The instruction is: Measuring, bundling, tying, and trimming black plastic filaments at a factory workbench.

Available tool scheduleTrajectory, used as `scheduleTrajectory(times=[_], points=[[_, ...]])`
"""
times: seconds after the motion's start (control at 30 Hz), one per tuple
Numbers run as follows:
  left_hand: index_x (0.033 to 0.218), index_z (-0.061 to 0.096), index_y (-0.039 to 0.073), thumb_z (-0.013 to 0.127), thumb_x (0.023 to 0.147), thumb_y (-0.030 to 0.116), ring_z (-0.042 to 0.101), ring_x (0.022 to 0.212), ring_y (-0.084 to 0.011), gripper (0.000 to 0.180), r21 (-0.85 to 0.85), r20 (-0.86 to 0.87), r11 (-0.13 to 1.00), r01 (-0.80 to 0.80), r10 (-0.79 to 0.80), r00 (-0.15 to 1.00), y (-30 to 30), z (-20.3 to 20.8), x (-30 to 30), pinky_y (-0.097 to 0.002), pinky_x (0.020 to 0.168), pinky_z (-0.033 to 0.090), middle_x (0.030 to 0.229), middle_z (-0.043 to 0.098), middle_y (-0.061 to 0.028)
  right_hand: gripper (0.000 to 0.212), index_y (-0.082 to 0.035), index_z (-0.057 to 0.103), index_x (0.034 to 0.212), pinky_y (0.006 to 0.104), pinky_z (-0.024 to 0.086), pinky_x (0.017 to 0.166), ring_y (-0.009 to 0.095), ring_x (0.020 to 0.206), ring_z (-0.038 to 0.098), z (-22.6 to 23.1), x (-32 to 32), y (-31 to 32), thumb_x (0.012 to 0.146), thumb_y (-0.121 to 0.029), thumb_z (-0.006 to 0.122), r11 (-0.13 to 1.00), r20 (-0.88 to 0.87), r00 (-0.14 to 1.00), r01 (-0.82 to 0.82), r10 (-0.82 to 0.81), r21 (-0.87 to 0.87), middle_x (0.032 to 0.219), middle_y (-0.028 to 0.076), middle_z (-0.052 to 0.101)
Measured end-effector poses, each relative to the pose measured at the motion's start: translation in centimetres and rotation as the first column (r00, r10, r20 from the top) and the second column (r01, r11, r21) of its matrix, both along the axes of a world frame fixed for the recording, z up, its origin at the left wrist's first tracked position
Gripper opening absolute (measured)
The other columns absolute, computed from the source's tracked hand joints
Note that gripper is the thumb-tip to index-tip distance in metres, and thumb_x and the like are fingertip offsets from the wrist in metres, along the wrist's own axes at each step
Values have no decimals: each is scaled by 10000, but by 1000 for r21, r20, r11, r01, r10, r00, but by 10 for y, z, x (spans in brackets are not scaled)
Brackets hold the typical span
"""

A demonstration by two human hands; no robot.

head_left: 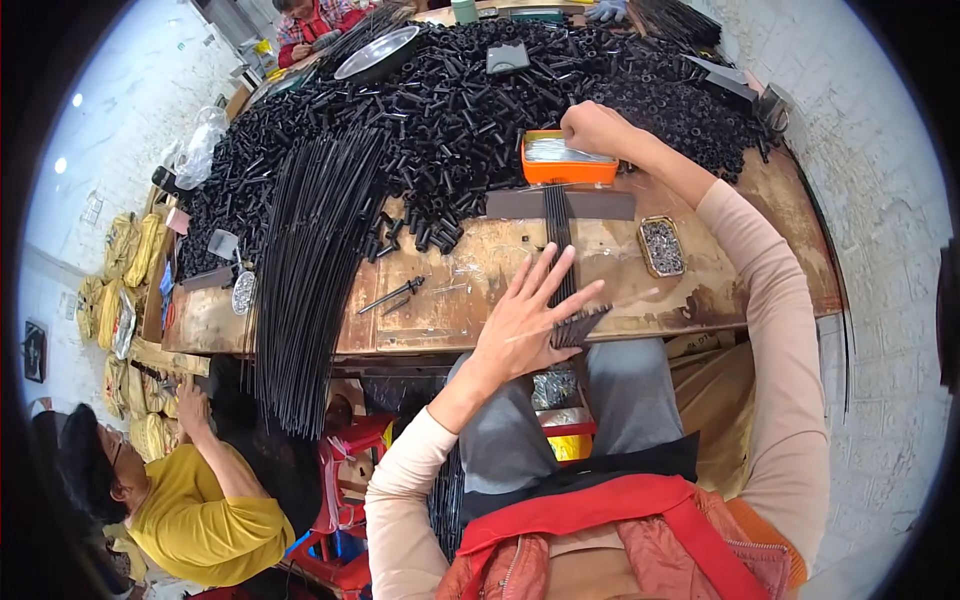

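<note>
My left hand (520, 320) lies flat with its fingers spread on a narrow row of thin black rods (557, 222). These rods run from the table's front edge across a dark flat strip (605, 205) towards an orange box (570, 173). Thin silvery wire-like pieces (560, 150) fill that box. Over the box's right rear corner, my right hand (592, 130) is closed with its fingers curled together. Whatever its fingertips hold is hidden. A small clear tray (661, 247) of tiny metal pieces sits right of the rods.
A large heap of black tubular parts (450, 110) covers the table's far half. Long black rods (310, 270) overhang the front edge at left. A metal bowl (378, 53) rests on the heap. People sit at lower left (190, 500) and far side (320, 25).
</note>
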State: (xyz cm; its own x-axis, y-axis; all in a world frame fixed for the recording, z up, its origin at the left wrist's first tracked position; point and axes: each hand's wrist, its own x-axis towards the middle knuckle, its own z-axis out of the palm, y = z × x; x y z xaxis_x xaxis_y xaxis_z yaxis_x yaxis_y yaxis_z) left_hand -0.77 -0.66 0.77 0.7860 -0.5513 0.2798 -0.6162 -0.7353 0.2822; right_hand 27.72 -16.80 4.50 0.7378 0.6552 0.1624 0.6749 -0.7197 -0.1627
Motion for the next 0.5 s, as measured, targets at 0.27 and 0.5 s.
scheduleTrajectory(times=[0.27,0.5], points=[[1402,473,224,611,683,52,254,1434,-354,752,137,107,990,25,-40,993,5,-13,-6,-454,1180,220,1540,284,-171,106,-36,609,924,415,504,665,331,739,629,0,-54,-27,864,-123,598,927,240,949,-268,206,262,778,154,617],[1375,514,214,549,636,-41,294,1416,-353,783,4,65,999,37,-37,997,2,-11,-8,-451,1172,252,1526,315,-174,181,-69,676,994,432,531,721,334,788,650,-29,-79,-49,832,-95,600,912,224,928,-345,297,221,786,139,637]])
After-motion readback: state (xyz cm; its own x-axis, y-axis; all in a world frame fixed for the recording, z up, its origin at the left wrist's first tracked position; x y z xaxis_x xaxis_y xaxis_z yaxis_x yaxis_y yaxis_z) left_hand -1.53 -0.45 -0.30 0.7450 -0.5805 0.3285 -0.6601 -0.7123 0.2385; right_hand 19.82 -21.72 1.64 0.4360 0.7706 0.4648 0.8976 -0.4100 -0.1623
